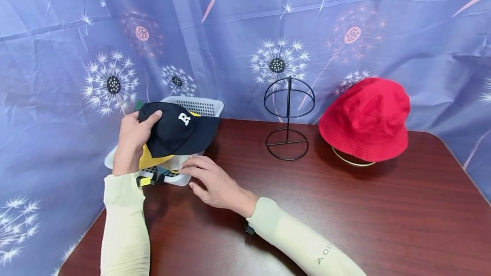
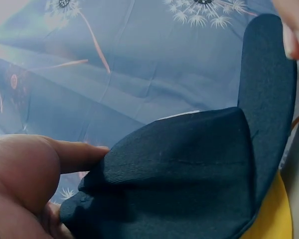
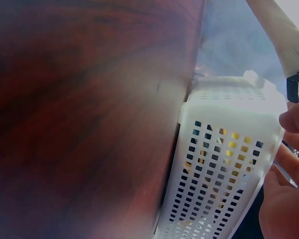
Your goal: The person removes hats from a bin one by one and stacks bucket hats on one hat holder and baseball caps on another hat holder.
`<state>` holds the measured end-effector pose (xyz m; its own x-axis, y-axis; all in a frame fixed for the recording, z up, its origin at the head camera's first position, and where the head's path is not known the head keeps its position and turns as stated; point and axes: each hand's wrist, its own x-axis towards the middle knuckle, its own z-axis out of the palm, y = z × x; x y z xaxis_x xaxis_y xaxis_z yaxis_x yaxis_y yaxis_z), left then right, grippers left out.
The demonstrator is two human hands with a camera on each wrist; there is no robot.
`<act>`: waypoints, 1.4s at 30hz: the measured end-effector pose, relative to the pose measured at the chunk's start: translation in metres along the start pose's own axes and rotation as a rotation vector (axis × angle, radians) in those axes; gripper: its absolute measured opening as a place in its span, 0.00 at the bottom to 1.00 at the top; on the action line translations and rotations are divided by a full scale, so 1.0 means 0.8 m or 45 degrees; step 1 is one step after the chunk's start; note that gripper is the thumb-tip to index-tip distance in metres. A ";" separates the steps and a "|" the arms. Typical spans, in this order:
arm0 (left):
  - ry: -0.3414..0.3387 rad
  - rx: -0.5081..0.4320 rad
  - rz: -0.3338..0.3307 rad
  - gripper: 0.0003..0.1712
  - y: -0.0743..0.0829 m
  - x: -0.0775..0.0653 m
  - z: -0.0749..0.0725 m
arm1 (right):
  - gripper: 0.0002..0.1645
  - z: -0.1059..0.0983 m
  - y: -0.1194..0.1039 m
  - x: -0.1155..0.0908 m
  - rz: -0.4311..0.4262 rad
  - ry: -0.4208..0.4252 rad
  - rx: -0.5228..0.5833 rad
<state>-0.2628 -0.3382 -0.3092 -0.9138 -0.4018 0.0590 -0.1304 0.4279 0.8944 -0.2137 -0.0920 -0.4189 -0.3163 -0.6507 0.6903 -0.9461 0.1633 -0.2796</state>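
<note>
A navy baseball cap [image 1: 168, 129] with a white letter R on its front is held over the basket. My left hand [image 1: 132, 135] pinches the back of it, thumb on the outside; the left wrist view shows the cap's crown [image 2: 169, 174] partly folded in. Its brim points right. My right hand [image 1: 212, 182] is at the basket's near right side, fingers extended toward the rim and close to the brim. The white plastic basket [image 1: 216, 105] has perforated walls, seen close up in the right wrist view. Yellow fabric [image 1: 147, 159] shows beneath the cap.
A black wire hat stand [image 1: 288, 107] stands mid-table near the back. To its right, a red bucket hat [image 1: 368, 118] sits on a stand with a gold-coloured base [image 1: 353, 163]. A blue dandelion-print curtain [image 1: 230, 54] hangs behind the dark red wooden table [image 1: 345, 208].
</note>
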 end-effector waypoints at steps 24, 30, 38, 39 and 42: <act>0.059 -0.557 0.308 0.11 0.033 -0.032 0.022 | 0.23 -0.002 0.001 -0.005 0.056 -0.034 0.075; 0.059 -0.572 0.333 0.11 0.038 -0.039 0.025 | 0.25 -0.004 -0.001 -0.004 0.082 -0.072 0.114; 0.033 -0.572 0.359 0.12 0.045 -0.047 0.026 | 0.24 -0.011 0.001 -0.004 0.160 -0.126 0.233; 0.026 -0.581 0.365 0.13 0.045 -0.048 0.026 | 0.24 -0.012 0.002 -0.004 0.175 -0.133 0.252; 0.008 -0.613 0.388 0.13 0.046 -0.050 0.026 | 0.24 -0.014 0.003 -0.005 0.226 -0.143 0.320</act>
<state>-0.2392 -0.2893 -0.2877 -0.8802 -0.3237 0.3472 0.3301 0.1083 0.9377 -0.2156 -0.0807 -0.4147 -0.4519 -0.7084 0.5422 -0.8259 0.1024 -0.5545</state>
